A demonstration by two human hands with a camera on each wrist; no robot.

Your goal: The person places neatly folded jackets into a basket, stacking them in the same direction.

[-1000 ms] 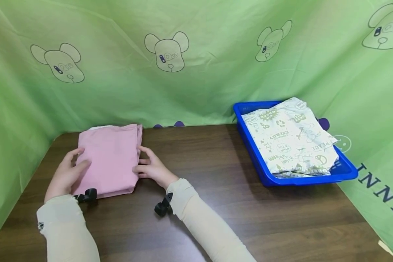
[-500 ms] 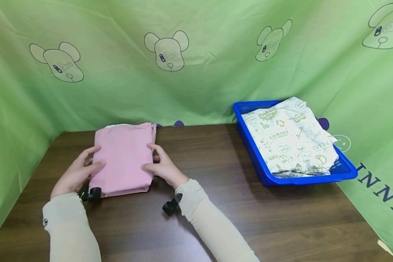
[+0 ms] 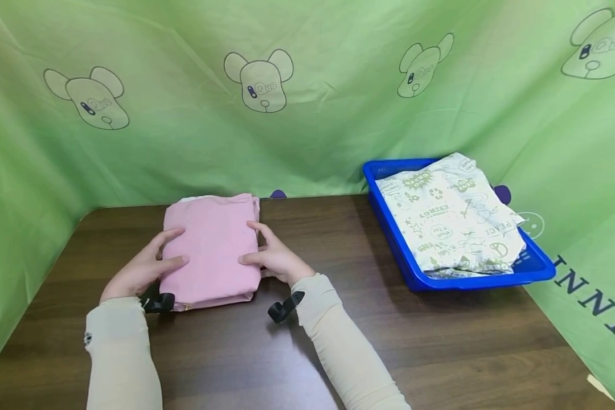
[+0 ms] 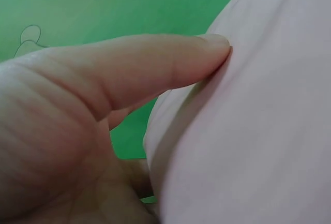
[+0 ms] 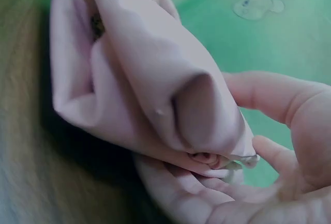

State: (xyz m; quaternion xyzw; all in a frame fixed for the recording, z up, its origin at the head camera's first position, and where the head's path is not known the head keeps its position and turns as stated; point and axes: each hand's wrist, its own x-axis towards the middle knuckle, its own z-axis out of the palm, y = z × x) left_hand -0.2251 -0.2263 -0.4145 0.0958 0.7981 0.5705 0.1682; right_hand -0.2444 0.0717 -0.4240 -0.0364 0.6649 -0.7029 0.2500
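Note:
A folded pink cloth point(image 3: 210, 250) lies between both hands on the left half of the wooden table in the head view. The left hand point(image 3: 142, 267) grips its left edge, thumb over the top. Close up in the left wrist view, the thumb point(image 4: 170, 61) presses into the pale fabric while other fingers reach along its side. At the opposite edge, the right hand point(image 3: 279, 256) holds the cloth with the thumb on top. Fingers go under the layered folds point(image 5: 155, 94) in the right wrist view. A bit of white shows at the cloth's back edge.
A blue plastic basket point(image 3: 397, 239) stands at the back right with a white cloth printed in green point(image 3: 451, 216) piled in it. Behind the wooden table point(image 3: 225, 353) hangs a green curtain point(image 3: 328, 131) with bear drawings, also along both sides.
Both hands have moved to the right together with the folded pink cloth, which now lies nearer the table's middle. The basket has stayed in place.

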